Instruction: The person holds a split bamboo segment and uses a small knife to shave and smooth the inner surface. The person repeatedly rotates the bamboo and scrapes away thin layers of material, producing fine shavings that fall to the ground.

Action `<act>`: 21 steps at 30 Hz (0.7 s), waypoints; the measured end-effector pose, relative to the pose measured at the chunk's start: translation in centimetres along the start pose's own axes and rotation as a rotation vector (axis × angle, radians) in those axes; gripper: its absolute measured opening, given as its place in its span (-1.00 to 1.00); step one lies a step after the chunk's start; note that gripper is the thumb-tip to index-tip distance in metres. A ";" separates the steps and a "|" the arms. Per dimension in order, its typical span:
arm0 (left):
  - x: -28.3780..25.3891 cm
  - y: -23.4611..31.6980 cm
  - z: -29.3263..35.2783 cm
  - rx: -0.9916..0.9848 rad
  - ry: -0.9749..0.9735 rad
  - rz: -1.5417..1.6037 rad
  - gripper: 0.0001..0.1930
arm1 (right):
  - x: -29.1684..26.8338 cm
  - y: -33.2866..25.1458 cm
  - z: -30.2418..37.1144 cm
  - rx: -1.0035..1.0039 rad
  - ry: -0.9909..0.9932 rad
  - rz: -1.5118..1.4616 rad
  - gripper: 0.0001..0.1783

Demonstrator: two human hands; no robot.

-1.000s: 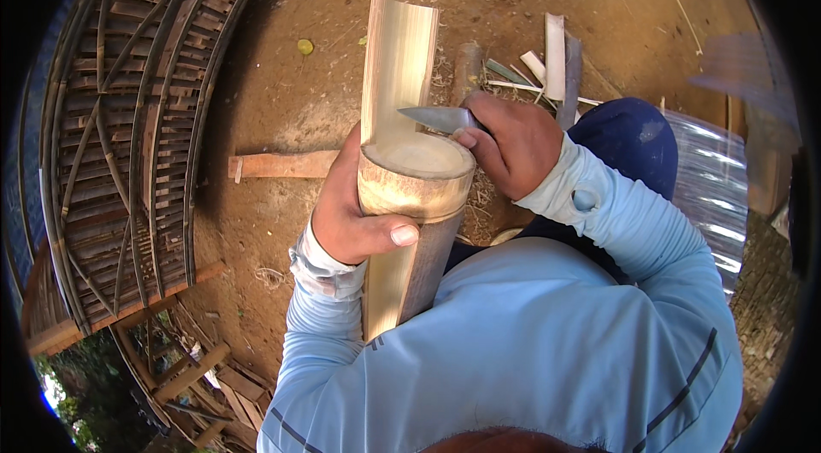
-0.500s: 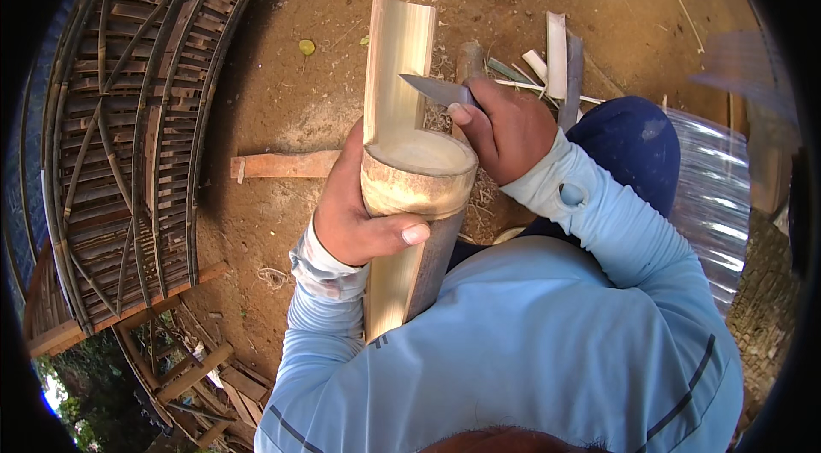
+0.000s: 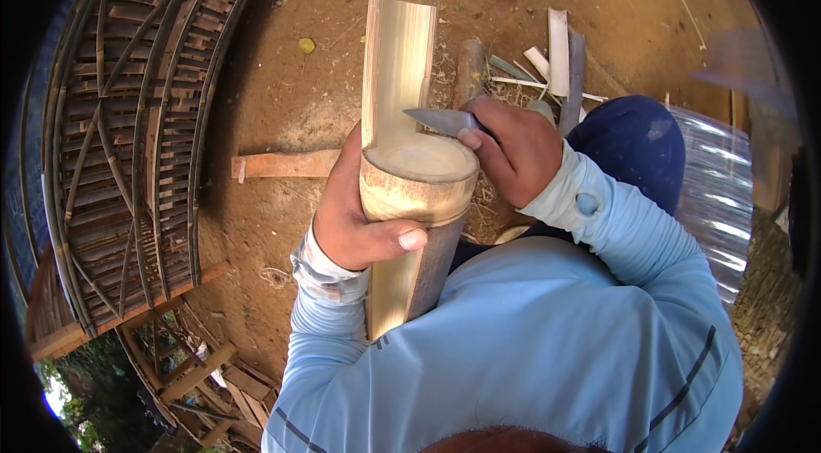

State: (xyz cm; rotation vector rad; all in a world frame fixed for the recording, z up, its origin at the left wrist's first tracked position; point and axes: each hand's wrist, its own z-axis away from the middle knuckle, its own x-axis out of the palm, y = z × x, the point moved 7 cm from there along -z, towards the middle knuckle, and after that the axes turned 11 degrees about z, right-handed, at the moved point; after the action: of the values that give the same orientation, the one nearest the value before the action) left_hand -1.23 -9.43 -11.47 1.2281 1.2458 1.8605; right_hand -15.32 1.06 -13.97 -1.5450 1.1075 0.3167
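My left hand (image 3: 355, 218) is wrapped round a thick bamboo piece (image 3: 419, 197), its thumb lying across the front below the node. The bamboo stands with a pale closed node face toward me, and a tall half-round wall rises beyond it. Part of its lower length is cut open and rests against my shirt. In my right hand (image 3: 517, 150) is a knife (image 3: 443, 120), its handle hidden in the closed fingers. The blade points left, over the inner side of the tall wall, just above the node face. Whether its edge touches the bamboo I cannot tell.
Split bamboo strips (image 3: 558, 51) and offcuts lie on the dirt ground beyond my right knee (image 3: 631, 150). A flat wooden board (image 3: 286, 164) lies left of the bamboo. At far left stands a slatted bamboo structure (image 3: 141, 111); a clear corrugated sheet (image 3: 714, 197) is at right.
The knife and my right hand have come down and slightly toward me, nearer the node face. My left hand keeps its hold on the bamboo, which has hardly moved.
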 end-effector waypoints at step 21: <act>0.3 4.4 -5.0 -0.057 -0.087 -0.136 -0.46 | -1.1 2.6 -3.8 0.301 0.074 -0.494 -0.76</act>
State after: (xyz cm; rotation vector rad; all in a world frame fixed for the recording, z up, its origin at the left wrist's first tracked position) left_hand -5.83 -12.84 -8.04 1.1519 1.1914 1.7155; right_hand -19.30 -1.54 -13.58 -1.5069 0.7523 -0.2349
